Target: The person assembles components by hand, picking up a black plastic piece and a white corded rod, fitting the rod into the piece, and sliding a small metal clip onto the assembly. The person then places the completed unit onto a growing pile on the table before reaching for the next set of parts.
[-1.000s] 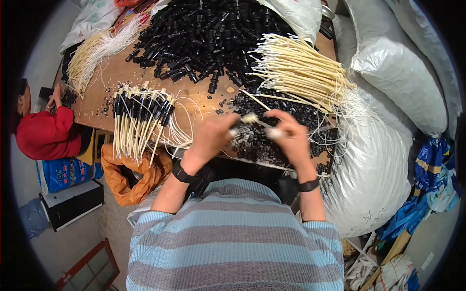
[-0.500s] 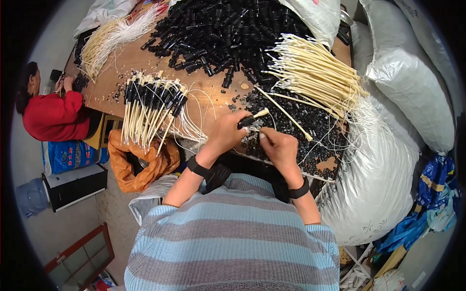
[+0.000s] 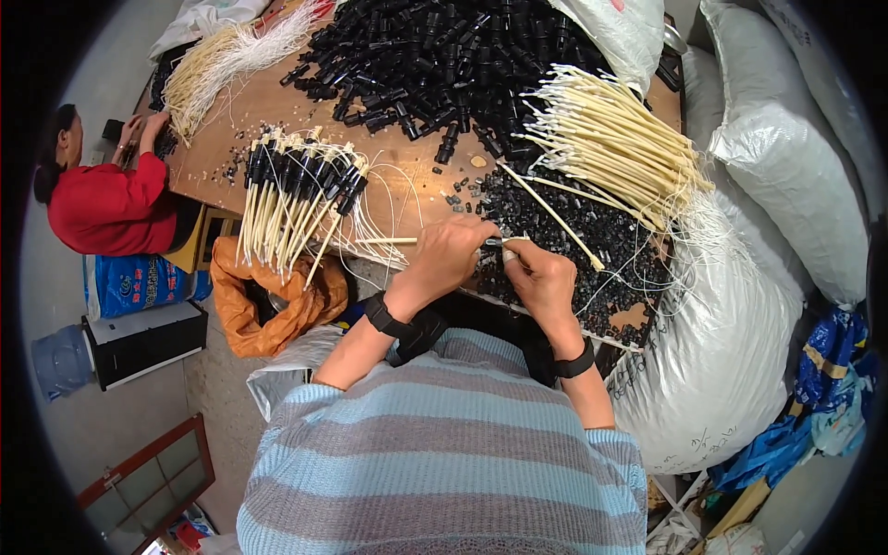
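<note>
My left hand is closed around a cream rod whose end sticks out to the left. Between the two hands shows a small dark fitting, partly covered by fingers. Thumb and forefinger of my right hand pinch at the fitting's right end; a wrap circles one finger. Under and beyond the hands are spread many small black pieces. To the left stands a bunch of cream rods with black fittings and thin white strings. A single loose rod lies beyond my right hand.
A large heap of black plastic fittings covers the far table. Cream rods are stacked at right, beside white sacks. An orange bag sits below the table's left edge. A co-worker in red is at the far left.
The held rod has turned: its length now points left from my left hand, where before its end pointed up and right. The hands have come closer together. The view has shifted slightly.
</note>
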Available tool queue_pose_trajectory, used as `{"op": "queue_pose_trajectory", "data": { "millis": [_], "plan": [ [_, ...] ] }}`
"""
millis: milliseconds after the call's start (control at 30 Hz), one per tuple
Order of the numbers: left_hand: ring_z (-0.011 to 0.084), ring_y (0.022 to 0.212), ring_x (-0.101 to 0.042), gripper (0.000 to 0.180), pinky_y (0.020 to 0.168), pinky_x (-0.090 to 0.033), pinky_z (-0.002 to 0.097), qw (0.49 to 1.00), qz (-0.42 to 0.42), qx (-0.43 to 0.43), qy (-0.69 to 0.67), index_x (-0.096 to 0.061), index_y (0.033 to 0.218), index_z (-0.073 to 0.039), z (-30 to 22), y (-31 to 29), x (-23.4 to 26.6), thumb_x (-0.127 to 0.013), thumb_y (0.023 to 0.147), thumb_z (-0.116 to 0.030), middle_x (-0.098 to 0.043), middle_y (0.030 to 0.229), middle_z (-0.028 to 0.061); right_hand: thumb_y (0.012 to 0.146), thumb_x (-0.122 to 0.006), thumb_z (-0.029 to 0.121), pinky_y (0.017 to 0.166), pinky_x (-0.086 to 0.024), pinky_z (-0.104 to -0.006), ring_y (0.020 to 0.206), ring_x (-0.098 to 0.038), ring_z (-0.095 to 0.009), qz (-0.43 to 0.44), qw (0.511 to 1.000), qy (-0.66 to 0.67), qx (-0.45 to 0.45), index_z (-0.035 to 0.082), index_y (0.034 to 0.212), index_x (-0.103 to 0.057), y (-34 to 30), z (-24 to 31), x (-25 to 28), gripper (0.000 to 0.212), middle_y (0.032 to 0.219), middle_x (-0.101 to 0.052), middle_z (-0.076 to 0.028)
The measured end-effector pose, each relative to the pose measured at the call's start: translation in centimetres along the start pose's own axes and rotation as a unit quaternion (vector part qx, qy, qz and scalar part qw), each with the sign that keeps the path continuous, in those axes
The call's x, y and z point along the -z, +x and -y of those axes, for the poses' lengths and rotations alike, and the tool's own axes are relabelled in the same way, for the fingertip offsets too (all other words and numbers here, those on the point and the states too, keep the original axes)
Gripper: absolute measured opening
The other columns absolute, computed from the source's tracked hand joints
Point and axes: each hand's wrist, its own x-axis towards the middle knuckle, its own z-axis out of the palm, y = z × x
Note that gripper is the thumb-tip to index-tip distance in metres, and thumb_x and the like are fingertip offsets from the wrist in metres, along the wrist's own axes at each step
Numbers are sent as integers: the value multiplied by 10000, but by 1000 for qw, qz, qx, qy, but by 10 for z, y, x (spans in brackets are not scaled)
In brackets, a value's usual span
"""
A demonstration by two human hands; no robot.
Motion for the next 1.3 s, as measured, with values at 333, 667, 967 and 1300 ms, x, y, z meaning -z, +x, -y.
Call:
{"op": "queue_pose_trajectory", "data": {
  "millis": [333, 667, 967, 1300],
  "plan": [
    [315, 808, -611, 329, 751, -486, 386, 979, 12, 28, -200, -616, 948, -50, -1, 2, 2, -582, 655, 95, -641, 802, 83, 825, -631, 50, 581, -492, -386, 661, -630, -360, 81, 996, 40, 18, 56, 1011, -619, -1, 2, -3, 187, 745, -627, -172],
    [211, 752, -628, 187, 653, -500, 303, 979, -59, -109, -160, -657, 817, -63, 7, 0, 16, -628, 679, 59, -645, 801, 49, 879, -640, 89, 542, -461, -278, 526, -576, -185, 87, 992, 91, -9, 70, 1046, -701, -4, -1, -11, 178, 660, -627, -106],
    [243, 764, -642, 391, 696, -515, 363, 982, -150, 100, 53, -614, 1082, -56, 94, 46, 13, -582, 719, 85, -633, 825, 109, 858, -633, 100, 511, -360, -222, 542, -428, -36, 23, 972, 160, -168, 10, 955, -684, -6, -12, -11, 142, 580, -510, 17],
    [94, 779, -613, 150, 722, -495, 213, 879, -23, 207, -430, -620, 903, 20, 29, 22, -9, -606, 769, 85, -651, 878, 48, 840, -651, 123, 490, -355, -242, 528, -424, -31, 6, 942, 183, -282, 16, 840, -680, 5, -15, -16, 111, 543, -499, 25]
  ]
}}
